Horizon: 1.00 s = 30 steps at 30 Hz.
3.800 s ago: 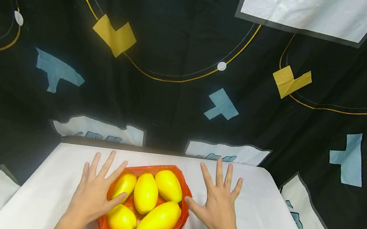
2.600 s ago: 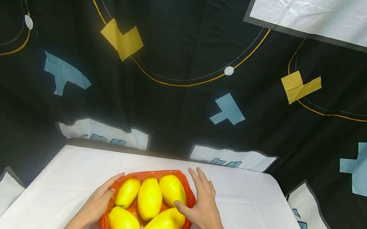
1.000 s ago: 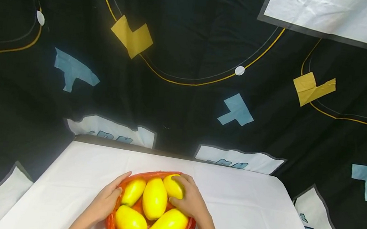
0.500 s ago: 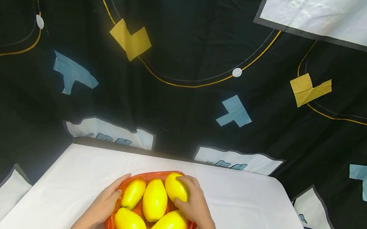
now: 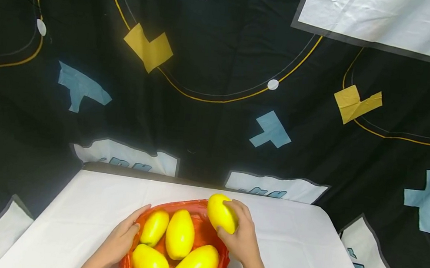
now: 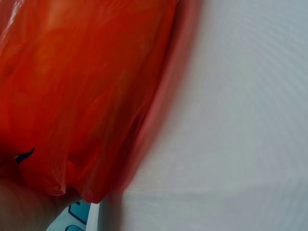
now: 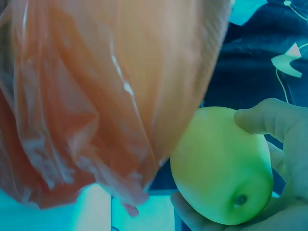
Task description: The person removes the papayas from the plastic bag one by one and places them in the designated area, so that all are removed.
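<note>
A white counter (image 5: 304, 257) carries a red plastic bag (image 5: 207, 234), its mouth gaping. My left hand (image 5: 119, 239) steadies the bag's left side, fingers along the wall, thumb at the rim; my right hand (image 5: 243, 235), curled only to the fruit's girth, grips a yellow mango (image 5: 220, 213) at the far right rim. The work looks barely begun — one fruit lifted, four mangoes (image 5: 180, 235) left inside. Half a second ago the gripped one sat within the bag — now bare red plastic shows there.
</note>
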Each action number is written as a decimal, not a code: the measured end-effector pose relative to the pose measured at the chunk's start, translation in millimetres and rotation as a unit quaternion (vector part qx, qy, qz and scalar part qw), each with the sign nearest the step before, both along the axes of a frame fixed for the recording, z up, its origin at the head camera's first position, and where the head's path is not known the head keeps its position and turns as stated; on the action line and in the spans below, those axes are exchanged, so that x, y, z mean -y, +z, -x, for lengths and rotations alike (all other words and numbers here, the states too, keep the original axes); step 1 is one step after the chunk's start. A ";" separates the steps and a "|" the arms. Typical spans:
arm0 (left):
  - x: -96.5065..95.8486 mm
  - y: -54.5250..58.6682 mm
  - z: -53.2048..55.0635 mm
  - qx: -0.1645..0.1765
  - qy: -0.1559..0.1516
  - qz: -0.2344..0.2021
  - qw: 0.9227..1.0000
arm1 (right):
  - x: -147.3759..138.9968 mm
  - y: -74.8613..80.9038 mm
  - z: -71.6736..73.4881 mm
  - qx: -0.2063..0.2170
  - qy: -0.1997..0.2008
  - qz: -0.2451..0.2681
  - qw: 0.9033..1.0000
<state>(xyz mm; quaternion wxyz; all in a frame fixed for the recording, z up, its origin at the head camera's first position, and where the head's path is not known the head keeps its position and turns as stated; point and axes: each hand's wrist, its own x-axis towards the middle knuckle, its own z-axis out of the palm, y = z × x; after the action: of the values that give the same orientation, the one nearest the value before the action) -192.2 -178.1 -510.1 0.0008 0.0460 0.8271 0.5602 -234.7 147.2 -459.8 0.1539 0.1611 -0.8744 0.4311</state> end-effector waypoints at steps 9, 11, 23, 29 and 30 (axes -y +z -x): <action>1.5 0.6 -1.4 0.005 0.000 0.004 1.000 | -13.9 1.4 2.5 -0.015 -0.043 0.024 0.999; 1.5 0.0 -1.3 0.002 0.000 0.003 1.000 | -16.7 1.7 3.0 -0.016 -0.053 0.022 0.998; 0.9 -1.9 -0.6 0.003 0.001 0.003 1.000 | -32.3 3.2 5.0 -0.039 -0.073 0.015 0.996; 0.4 -2.5 -0.1 0.016 0.003 0.001 1.000 | -40.1 -0.2 7.0 -0.026 -0.087 0.011 0.996; 0.3 -2.4 0.1 0.018 0.003 0.002 1.000 | -41.3 -0.8 7.3 -0.023 -0.090 0.011 0.996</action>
<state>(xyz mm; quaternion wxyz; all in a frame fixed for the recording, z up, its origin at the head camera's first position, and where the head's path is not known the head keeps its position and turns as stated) -192.2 -178.4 -512.5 0.0144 0.0339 0.8280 0.5595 -242.0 188.5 -460.6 0.2142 0.0899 -0.8765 0.4216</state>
